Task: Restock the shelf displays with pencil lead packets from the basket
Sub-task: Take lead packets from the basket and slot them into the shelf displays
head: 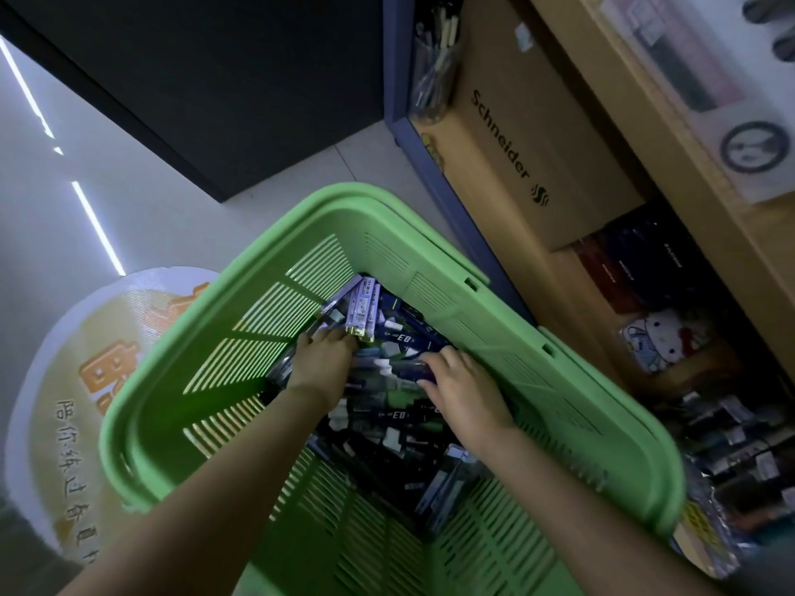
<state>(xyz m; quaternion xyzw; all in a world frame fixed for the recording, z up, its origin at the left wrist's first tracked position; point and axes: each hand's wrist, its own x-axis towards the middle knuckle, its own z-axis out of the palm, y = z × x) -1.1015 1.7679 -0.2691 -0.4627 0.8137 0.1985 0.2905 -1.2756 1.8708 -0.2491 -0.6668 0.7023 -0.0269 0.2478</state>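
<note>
Looking down in the head view, a green basket [275, 251] is shown beside a wooden shelf [645, 122], its bottom covered by a loose heap of pencil lead packets [387, 419]. Both bare arms are reached inside. The right hand [466, 391] is curled round a dark blue packet [415, 371], so its grip is grasping that packet. The left hand [322, 359] is pushed into the heap near some lavender packets [361, 311] leaning at the far corner. Whether its grip is clenched on anything cannot be told, since the fingertips are hidden.

A spill is judged possible: the packets look thin and tangled, so neighbours could be dragged up and dropped. In the dim light, the wrong type could be picked.

A Schneider cardboard box [516, 135], a clear cup of pens [434, 71] and a cartoon-cat item [664, 333] are packed on the shelf. A round floor sticker [86, 359] lies to the left. The basket's tall wall is judged to stand between hands and shelf.
</note>
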